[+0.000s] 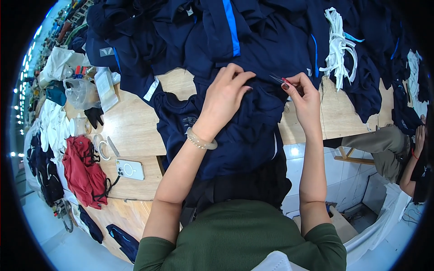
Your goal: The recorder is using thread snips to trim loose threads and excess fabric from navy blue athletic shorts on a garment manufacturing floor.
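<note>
A navy blue garment (pixel 217 149) lies across the table edge and down over my lap. My left hand (pixel 228 88) is above its upper part, with the index finger and thumb apart and the other fingers bent. Nothing shows between those fingertips. In my right hand (pixel 305 92) is a small pair of thread snips (pixel 276 79) with thin pointed metal blades and a red part at the grip. The blades point left toward my left hand, over the dark cloth, and stand slightly apart.
More navy garments with bright blue stripes (pixel 231 27) heap up at the far side. White strips (pixel 337 49) hang at the right. Left are a phone (pixel 129 169), tape rolls (pixel 105 150), red cloth (pixel 81 169) and a plastic bag (pixel 81 93). Another person's hand (pixel 420 137) shows far right.
</note>
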The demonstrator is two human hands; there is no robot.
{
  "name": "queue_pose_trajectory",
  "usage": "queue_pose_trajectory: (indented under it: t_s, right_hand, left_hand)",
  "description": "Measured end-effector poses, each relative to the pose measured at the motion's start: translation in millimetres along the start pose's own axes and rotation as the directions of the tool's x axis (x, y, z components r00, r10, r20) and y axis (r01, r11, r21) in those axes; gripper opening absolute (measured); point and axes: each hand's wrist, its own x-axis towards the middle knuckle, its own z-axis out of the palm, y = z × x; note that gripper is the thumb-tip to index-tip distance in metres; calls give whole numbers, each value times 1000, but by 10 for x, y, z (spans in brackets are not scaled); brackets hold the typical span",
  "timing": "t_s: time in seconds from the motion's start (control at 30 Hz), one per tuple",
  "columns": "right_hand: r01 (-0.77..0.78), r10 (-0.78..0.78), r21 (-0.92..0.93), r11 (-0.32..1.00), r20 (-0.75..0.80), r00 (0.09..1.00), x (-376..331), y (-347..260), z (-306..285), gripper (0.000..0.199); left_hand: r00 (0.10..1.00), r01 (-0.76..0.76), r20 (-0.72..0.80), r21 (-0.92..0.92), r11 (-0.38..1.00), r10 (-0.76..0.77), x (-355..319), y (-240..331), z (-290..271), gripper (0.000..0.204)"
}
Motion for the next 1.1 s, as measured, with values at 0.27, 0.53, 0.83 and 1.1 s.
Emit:
queue_pose_trajectory:
  t_s: [0.27,0.53,0.83,1.1]
  right_hand:
    - [-2,2,-8,1000,32,999,-8,-20,-26,20]
    - [82,-76,-95,992,70,995,55,-61,-24,20]
    - [66,-58,-102,993,79,995,78,-118,-71,20]
    - [141,-110,-226,964,143,984,119,-135,-67,19]
  left_hand:
    - [997,-68,37,56,996,66,97,-94,113,5]
    - [991,136,30,-140,981,-133,109,-75,79,13]
    - [984,-66,163,-41,997,71,99,-76,23,14]
    - [989,75,132,-116,990,-60,97,-55,24,7]
